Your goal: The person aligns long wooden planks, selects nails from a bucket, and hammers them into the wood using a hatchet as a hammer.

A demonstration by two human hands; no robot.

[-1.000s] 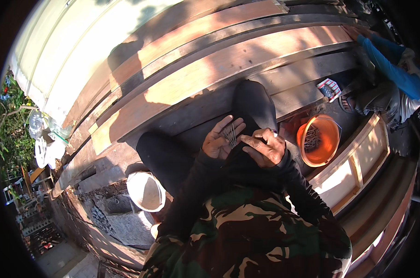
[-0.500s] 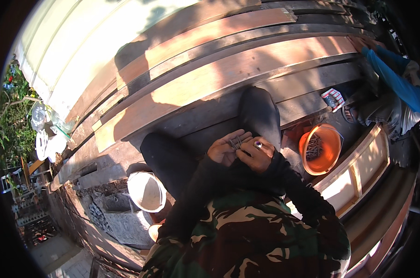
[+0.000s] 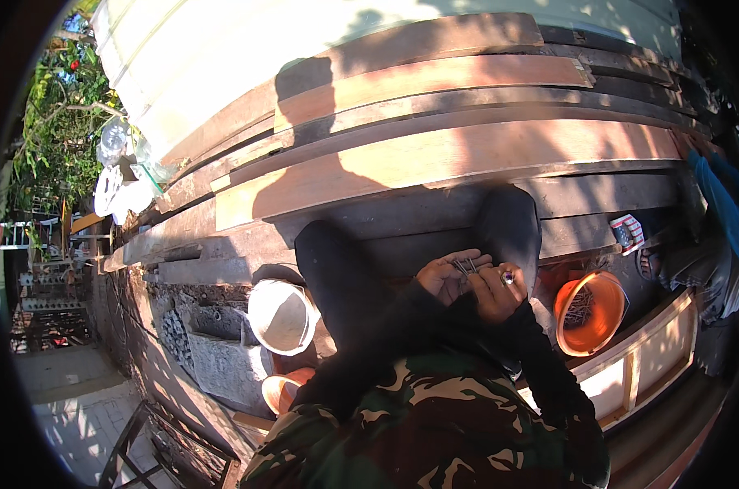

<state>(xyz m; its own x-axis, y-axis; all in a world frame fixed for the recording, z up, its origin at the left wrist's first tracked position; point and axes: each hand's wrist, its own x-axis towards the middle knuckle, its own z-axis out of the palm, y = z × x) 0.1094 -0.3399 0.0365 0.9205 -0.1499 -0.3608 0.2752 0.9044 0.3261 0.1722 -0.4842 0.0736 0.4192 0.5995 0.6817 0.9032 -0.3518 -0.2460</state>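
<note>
Strong direct sunlight from behind the person; a crisp head-and-shoulders shadow [image 3: 306, 98] falls forward across the planks [image 3: 467, 151]. Pale wall [image 3: 215, 49] overexposed, surface detail washed out. Dappled shade toward the right. Dark trousers [image 3: 333, 257] lose texture. Fisheye curvature bends the planks; black vignette at the rim. Nails [image 3: 466, 266] slightly soft.
</note>
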